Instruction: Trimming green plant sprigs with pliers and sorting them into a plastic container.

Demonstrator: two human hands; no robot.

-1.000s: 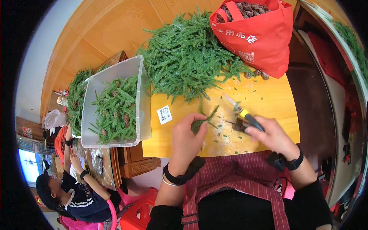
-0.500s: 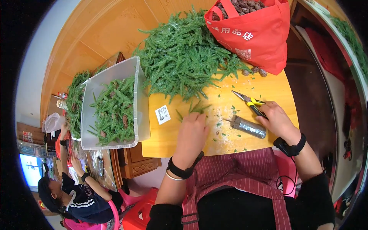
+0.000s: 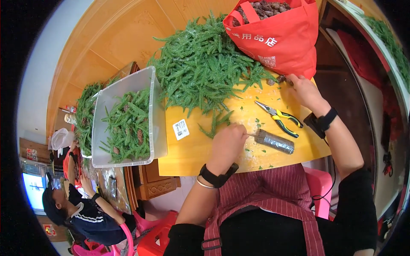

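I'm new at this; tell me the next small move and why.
Probably lift one of the loose pinecones with the right hand: it is right at them, beside the red bag, and the pliers lie unheld on the table.

Wood panelling (image 3: pixel 115 38) rises behind; far left glows what seems a television (image 3: pixel 34 185).

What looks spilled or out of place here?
Green clippings litter the yellow tabletop, some near the pliers, so it looks messy. Loose pine cones sit outside the red bag, by the right hand. Nothing looks clearly damaged.
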